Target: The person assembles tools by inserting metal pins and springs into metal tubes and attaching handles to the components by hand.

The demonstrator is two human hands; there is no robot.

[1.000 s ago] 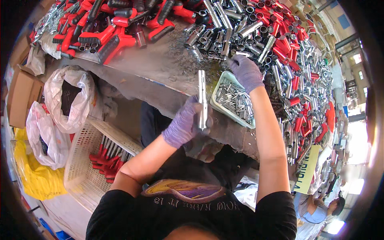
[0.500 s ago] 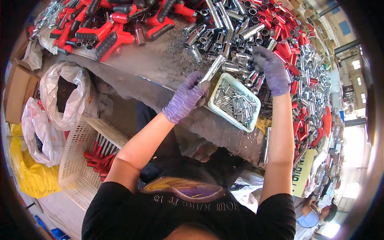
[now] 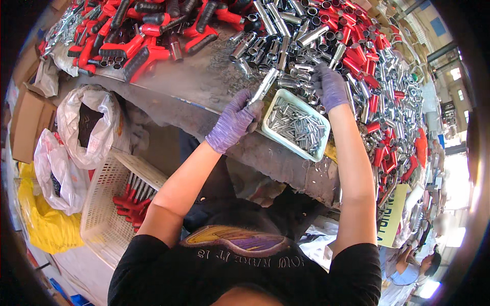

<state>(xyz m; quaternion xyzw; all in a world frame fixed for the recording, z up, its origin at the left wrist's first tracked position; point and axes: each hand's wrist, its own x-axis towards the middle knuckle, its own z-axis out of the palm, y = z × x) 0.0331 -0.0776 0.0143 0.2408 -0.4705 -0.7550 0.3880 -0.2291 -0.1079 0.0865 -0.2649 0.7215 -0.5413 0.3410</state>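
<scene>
Since earlier, left hand (image 3: 234,122) shifted to the tray's (image 3: 286,145) left rim, grip pinching a metal tube (image 3: 265,84), while right hand (image 3: 329,87) rests fingers-down on the table's tube pile (image 3: 286,35), possibly grasping one.

You wear purple knit gloves on both hands: left hand (image 3: 234,122), right hand (image 3: 330,87). The cuffs end at the wrists, and your forearms are bare. Your T-shirt (image 3: 240,270) is black and short-sleeved, with a purple-and-yellow wing-shaped graphic across the chest and a line of pale lettering beneath it.
</scene>
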